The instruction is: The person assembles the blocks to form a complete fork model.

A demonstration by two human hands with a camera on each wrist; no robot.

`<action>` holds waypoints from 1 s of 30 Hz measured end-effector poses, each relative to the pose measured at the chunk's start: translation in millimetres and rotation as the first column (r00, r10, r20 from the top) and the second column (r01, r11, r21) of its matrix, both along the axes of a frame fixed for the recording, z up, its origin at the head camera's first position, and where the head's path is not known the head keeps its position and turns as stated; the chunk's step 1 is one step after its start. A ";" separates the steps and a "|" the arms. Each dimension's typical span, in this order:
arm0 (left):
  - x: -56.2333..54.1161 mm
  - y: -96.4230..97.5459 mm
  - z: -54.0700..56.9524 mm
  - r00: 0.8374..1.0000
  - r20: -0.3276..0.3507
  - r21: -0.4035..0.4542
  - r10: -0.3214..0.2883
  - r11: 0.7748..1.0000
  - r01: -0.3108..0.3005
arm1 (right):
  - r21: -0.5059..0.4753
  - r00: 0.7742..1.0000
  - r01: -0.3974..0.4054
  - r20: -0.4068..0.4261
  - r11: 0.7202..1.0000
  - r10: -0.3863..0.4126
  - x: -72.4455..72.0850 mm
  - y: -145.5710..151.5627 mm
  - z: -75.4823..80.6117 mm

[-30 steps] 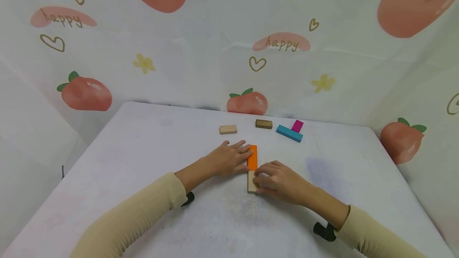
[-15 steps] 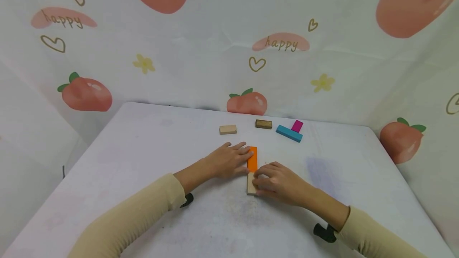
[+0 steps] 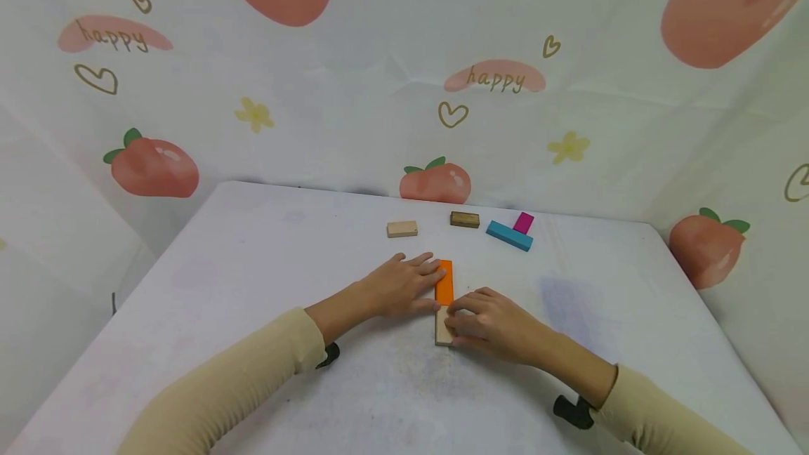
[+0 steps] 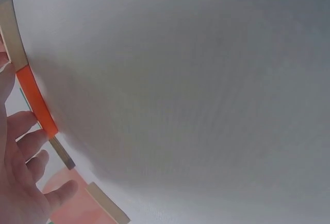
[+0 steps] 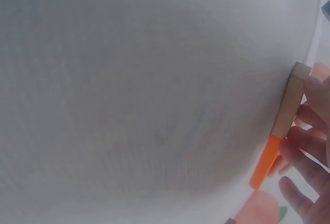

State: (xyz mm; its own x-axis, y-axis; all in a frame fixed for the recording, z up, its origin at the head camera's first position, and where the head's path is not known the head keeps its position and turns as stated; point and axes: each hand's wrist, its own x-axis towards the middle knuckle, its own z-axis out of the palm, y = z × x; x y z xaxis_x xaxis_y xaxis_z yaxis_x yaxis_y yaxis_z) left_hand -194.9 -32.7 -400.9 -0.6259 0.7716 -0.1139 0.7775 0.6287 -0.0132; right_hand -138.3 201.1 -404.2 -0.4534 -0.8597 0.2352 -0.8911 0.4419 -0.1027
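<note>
An orange block (image 3: pixel 445 291) and a plain wooden block (image 3: pixel 441 332) lie end to end in one line on the table. My left hand (image 3: pixel 403 288) has its fingers spread, with fingertips on the orange block and the thumb beside the joint between the two. From the right side, my right hand (image 3: pixel 489 323) touches the plain block with its fingers and thumb. In the right wrist view the fingers lie along one side of the plain block (image 5: pixel 290 105). The left wrist view has fingertips at the edge of the orange block (image 4: pixel 38 103).
Behind the hands lie another plain wooden block (image 3: pixel 402 229), a dark brown block (image 3: pixel 464 219), a blue block (image 3: pixel 509 236) and a magenta block (image 3: pixel 524 222) against the blue one. A printed cloth (image 3: pixel 354 90) hangs behind the white table (image 3: pixel 265 251).
The orange and plain blocks have slid slightly toward me, still in line, and both hands have moved with them. The blocks at the back have stayed put.
</note>
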 end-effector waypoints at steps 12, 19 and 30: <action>0.6 0.3 -1.2 1.000 0.000 -0.001 -0.003 1.000 0.003 | 0.002 1.000 0.002 0.021 1.000 -0.002 1.2 0.3 0.0; 1.0 -0.3 -1.1 1.000 -0.009 -0.002 -0.008 1.000 0.008 | 0.007 1.000 -0.001 0.015 1.000 0.001 1.8 -0.4 -0.1; 8.5 2.3 -2.0 1.000 -0.030 -0.016 0.005 1.000 -0.006 | 0.022 0.996 0.046 0.069 0.999 -0.048 3.4 1.4 2.7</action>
